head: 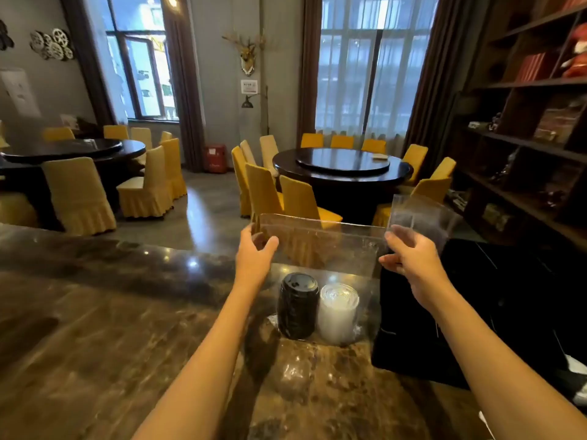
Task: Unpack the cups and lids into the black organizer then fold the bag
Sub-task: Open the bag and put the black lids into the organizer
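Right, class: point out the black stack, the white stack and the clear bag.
black stack (298, 308), head view, its side
white stack (337, 315), head view, its side
clear bag (320, 246), head view, upper front panel

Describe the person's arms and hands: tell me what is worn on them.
Both forearms are bare; no sleeve reaches into view. The left hand and right hand wear no gloves, and no watch, bracelet or ring shows on either wrist or on the visible fingers.
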A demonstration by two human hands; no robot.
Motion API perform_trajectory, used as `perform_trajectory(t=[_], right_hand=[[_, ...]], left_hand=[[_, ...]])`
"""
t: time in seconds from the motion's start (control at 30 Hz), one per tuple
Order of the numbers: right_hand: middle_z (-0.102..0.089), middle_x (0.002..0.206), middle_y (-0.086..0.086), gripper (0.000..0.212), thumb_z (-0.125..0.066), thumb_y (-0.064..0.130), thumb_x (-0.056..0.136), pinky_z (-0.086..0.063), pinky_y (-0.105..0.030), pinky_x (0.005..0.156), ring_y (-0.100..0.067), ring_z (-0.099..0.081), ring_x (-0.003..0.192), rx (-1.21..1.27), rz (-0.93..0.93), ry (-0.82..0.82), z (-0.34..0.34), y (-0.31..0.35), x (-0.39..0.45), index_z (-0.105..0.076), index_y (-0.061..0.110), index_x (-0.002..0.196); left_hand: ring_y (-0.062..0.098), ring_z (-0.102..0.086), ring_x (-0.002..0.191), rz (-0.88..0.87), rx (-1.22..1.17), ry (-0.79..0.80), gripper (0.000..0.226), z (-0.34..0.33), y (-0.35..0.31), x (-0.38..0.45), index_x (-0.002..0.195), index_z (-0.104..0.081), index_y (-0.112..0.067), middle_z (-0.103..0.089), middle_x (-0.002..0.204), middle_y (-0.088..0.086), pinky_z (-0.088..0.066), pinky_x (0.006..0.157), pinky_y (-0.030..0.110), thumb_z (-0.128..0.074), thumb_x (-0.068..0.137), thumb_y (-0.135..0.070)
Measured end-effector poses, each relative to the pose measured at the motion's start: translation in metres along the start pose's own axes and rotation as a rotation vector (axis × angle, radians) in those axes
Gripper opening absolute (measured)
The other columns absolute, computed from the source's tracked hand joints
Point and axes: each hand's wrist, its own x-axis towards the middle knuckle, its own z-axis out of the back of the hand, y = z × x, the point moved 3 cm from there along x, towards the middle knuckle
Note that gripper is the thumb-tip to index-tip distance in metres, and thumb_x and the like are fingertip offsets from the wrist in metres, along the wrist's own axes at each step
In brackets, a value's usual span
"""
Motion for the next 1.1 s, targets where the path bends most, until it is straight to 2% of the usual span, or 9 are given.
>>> perform_trajectory(t=[0.13,0.23,0.37,0.47,0.73,0.9,0.97,1.03,1.1], right_hand=[[-0.069,0.096,-0.006,0.018,-0.066,0.016,0.094,-0.054,-0.024,0.062,-0.013,-0.062,0.063,-0.027,-0.013,-0.001,-0.006,-0.001,0.011,-0.067,0.008,0.11],[-0.07,0.087,-0.007,0.005,-0.066,0.007,0.093,-0.054,-0.018,0.057,-0.008,-0.06,0.061,-0.036,0.011,-0.008,-0.005,-0.005,0.014,-0.071,0.005,0.093],[-0.073,0.077,-0.005,0.011,-0.066,0.006,0.092,-0.05,-0.016,0.052,-0.008,-0.057,0.058,-0.065,0.063,-0.024,0.0,-0.007,0.006,-0.073,0.007,0.084],[-0.074,0.08,-0.006,0.011,-0.066,0.011,0.093,-0.051,-0.016,0.054,-0.007,-0.063,0.065,-0.104,0.126,-0.047,0.004,-0.007,-0.009,-0.075,0.009,0.087],[-0.076,0.082,-0.004,0.012,-0.068,0.016,0.092,-0.051,-0.021,0.056,-0.011,-0.064,0.069,-0.085,0.259,-0.043,0.016,0.008,-0.06,-0.077,0.018,0.084],[-0.074,0.082,-0.006,0.012,-0.067,0.019,0.092,-0.053,-0.023,0.056,-0.012,-0.055,0.057,-0.079,0.288,-0.072,0.028,0.008,-0.094,-0.076,0.018,0.085],[-0.073,0.082,-0.006,0.011,-0.067,0.021,0.091,-0.053,-0.023,0.056,-0.013,-0.055,0.057,-0.082,0.291,-0.088,0.033,0.005,-0.107,-0.076,0.019,0.085],[-0.072,0.081,-0.006,0.012,-0.066,0.025,0.089,-0.054,-0.023,0.057,-0.015,-0.056,0.058,-0.086,0.304,-0.098,0.036,0.002,-0.12,-0.075,0.019,0.085],[-0.071,0.08,-0.005,0.013,-0.065,0.03,0.087,-0.054,-0.023,0.057,-0.015,-0.057,0.058,-0.104,0.328,-0.107,0.039,0.0,-0.131,-0.074,0.021,0.087]], left_hand=[[0.006,-0.065,0.103,-0.045,-0.02,0.174,0.038,-0.011,0.002,0.019,0.131,-0.057,-0.011,-0.068,0.112,-0.005,-0.055,0.089,0.022,-0.068,0.095,-0.012],[0.013,-0.068,0.096,-0.1,-0.103,0.109,0.016,-0.012,0.001,0.021,0.107,-0.068,-0.017,-0.072,0.102,-0.001,-0.055,0.082,0.02,-0.067,0.094,-0.007],[0.018,-0.069,0.086,-0.134,-0.088,0.094,0.016,-0.005,-0.003,0.014,0.086,-0.07,-0.017,-0.074,0.087,0.006,-0.056,0.081,0.031,-0.065,0.095,-0.006],[0.001,-0.068,0.075,-0.194,-0.039,0.089,0.019,0.006,-0.012,0.004,0.08,-0.071,-0.02,-0.075,0.08,0.001,-0.053,0.072,0.018,-0.066,0.095,-0.008],[0.003,-0.071,0.074,-0.207,-0.053,0.098,0.012,0.033,-0.033,-0.042,0.083,-0.073,-0.016,-0.077,0.08,-0.008,-0.054,0.066,0.013,-0.068,0.094,-0.014],[0.01,-0.073,0.078,-0.195,-0.084,0.152,0.017,0.045,-0.037,-0.08,0.082,-0.076,-0.028,-0.077,0.084,-0.003,-0.058,0.068,0.018,-0.07,0.09,-0.014],[0.013,-0.074,0.078,-0.18,-0.089,0.166,0.014,0.045,-0.034,-0.094,0.082,-0.075,-0.03,-0.077,0.084,-0.002,-0.062,0.064,0.029,-0.072,0.088,-0.018],[0.016,-0.073,0.077,-0.177,-0.073,0.15,0.009,0.043,-0.03,-0.104,0.088,-0.074,-0.029,-0.076,0.083,0.0,-0.064,0.069,0.041,-0.073,0.087,-0.02],[0.014,-0.072,0.079,-0.247,-0.028,0.127,0.035,0.043,-0.029,-0.11,0.109,-0.068,-0.037,-0.075,0.086,-0.002,-0.063,0.075,0.038,-0.076,0.085,-0.013]])
